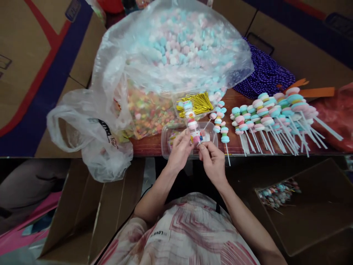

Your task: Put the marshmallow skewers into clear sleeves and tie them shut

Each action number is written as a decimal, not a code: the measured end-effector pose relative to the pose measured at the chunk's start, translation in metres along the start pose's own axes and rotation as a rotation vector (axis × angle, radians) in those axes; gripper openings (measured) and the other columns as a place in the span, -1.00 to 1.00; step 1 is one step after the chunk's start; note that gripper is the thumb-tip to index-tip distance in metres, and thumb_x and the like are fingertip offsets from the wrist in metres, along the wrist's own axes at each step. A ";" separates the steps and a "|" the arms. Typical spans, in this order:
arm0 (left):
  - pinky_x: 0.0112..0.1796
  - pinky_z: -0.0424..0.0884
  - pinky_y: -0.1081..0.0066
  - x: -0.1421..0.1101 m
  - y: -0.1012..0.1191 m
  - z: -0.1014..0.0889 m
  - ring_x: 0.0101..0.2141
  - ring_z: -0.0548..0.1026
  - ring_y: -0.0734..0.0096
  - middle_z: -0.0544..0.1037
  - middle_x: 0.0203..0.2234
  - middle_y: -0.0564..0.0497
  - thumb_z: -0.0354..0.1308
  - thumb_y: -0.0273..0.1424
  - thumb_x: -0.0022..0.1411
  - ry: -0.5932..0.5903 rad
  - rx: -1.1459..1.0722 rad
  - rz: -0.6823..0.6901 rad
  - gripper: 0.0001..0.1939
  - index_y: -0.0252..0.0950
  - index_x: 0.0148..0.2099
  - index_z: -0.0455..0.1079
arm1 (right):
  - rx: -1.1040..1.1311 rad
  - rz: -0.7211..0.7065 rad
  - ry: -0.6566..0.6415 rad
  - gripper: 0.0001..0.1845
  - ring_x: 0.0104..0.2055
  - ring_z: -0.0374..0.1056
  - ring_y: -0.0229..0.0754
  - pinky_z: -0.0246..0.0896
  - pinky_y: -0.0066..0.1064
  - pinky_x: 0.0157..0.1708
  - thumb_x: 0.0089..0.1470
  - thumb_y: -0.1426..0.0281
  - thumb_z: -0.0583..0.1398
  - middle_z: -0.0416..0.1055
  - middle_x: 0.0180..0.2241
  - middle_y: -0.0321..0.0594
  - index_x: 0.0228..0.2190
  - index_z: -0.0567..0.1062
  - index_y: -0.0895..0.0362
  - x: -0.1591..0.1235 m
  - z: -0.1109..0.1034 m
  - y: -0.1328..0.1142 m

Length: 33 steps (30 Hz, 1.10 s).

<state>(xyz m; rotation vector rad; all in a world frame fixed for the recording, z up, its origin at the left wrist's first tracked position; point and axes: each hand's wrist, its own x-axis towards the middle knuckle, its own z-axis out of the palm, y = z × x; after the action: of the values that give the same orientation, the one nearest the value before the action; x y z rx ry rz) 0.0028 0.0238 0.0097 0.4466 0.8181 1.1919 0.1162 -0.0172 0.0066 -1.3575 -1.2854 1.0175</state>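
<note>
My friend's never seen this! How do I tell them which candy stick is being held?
Find the huge clear bag at the back of the table. Come down past the gold strips to the left hand and right hand. The candy stick there is the only one held, unlike the pile further right.

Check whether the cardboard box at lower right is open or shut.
Open: no lid covers the cardboard box, and candy sticks are visible inside it.
</note>
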 end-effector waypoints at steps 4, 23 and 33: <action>-0.13 0.54 0.34 0.007 0.001 -0.003 -0.16 0.67 0.23 0.67 -0.39 -0.05 0.45 -0.23 0.14 0.037 -0.010 -0.011 -0.73 -0.32 -0.22 0.59 | -0.017 -0.003 -0.066 -0.72 -0.56 0.12 -0.27 0.06 -0.38 -0.49 0.32 0.21 0.14 0.23 -0.60 -0.39 -0.42 0.43 0.05 0.004 0.005 0.008; -0.34 0.49 0.43 0.004 0.051 -0.024 -0.49 0.42 0.49 0.41 -0.62 0.11 0.54 -0.24 0.01 0.028 -0.119 0.367 -0.76 -0.21 -0.33 0.61 | 0.102 0.221 -0.430 -0.57 -0.66 0.03 -0.34 -0.11 -0.44 -0.58 0.19 0.12 0.15 0.19 -0.72 -0.39 -0.61 0.40 0.10 0.061 0.030 -0.020; -0.59 0.14 0.58 0.011 0.037 -0.037 -0.60 0.20 0.66 0.34 -0.59 0.13 0.46 -0.27 0.07 0.129 -0.030 0.096 -0.72 -0.34 -0.23 0.59 | -1.077 -0.333 -0.190 -0.82 -0.29 0.28 -0.07 -0.02 -0.30 -0.36 0.08 0.53 0.19 0.49 -0.32 -0.10 -0.40 0.59 0.10 0.178 0.002 -0.001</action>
<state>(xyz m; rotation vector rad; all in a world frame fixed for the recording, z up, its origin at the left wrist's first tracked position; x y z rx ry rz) -0.0475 0.0426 0.0083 0.3904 0.8959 1.3308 0.1307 0.1597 0.0158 -1.7182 -2.2762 0.1624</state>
